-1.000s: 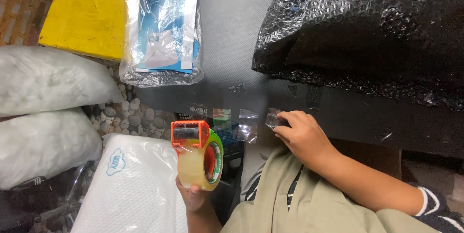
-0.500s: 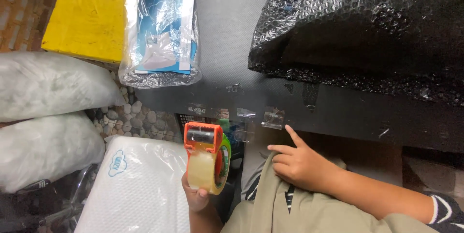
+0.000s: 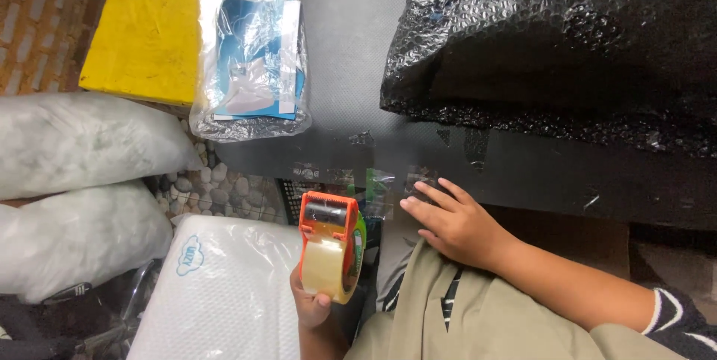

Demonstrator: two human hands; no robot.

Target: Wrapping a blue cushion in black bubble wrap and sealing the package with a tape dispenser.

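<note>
Dark table (image 3: pixel 351 46) bears a clear bag of papers (image 3: pixel 250 54); left hand (image 3: pixel 312 304) fingers clasp tape dispenser (image 3: pixel 328 255), right hand (image 3: pixel 455 222) fingers spread.

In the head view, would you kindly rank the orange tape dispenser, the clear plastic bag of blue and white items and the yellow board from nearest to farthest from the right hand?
From the right hand:
1. Orange tape dispenser, just to its left, held in the left hand.
2. Clear plastic bag of blue and white items, up and left on the dark table.
3. Yellow board, farthest left, beyond the bag.

Even, moderate light; sharp focus; glare speckles the black bubble wrap (image 3: pixel 567 39).
</note>
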